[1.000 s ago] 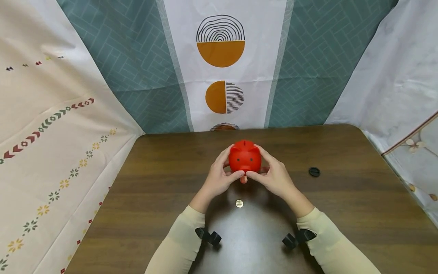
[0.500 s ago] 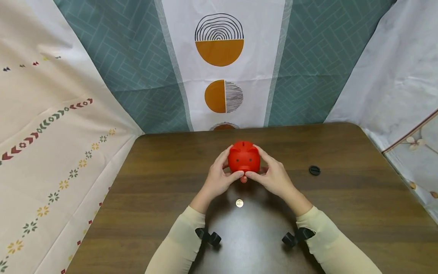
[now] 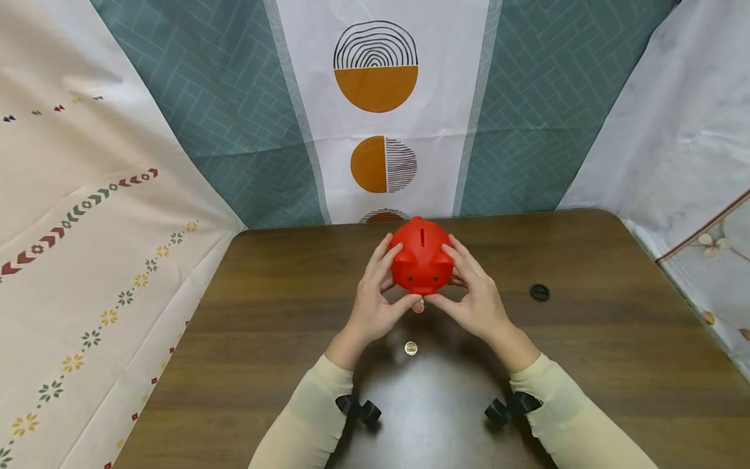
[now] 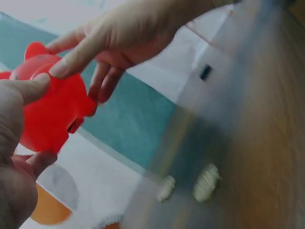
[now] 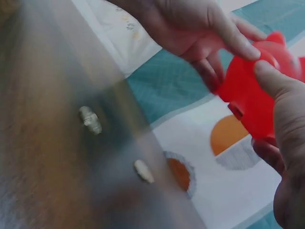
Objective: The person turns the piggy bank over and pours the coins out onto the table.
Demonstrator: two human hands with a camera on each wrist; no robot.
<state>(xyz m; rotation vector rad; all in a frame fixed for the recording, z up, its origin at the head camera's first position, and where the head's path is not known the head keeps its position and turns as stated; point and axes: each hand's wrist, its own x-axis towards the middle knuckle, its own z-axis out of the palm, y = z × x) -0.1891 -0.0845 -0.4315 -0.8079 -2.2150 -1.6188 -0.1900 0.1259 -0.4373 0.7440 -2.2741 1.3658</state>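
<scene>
Between both hands, up off the wooden table, is a red piggy bank [image 3: 423, 257], its face toward me and the coin slot showing on its back. My left hand [image 3: 374, 296] grips it from the left and my right hand [image 3: 476, 293] from the right. Both thumbs meet at the snout, with the other fingers spread along the sides and beneath. A dark opening shows in its underside in the left wrist view. Below the thumbs a coin [image 3: 418, 306] lies on the table, and a gold coin [image 3: 411, 348] lies nearer to me.
A black round stopper [image 3: 540, 292] lies to the right on the brown wooden table [image 3: 263, 339]. Patterned cloth [image 3: 246, 117] hangs along the table's back edge, with more cloth on both sides.
The piggy bank has tipped forward and risen slightly in the hands, so its back and slot show more. The coins and stopper stay put.
</scene>
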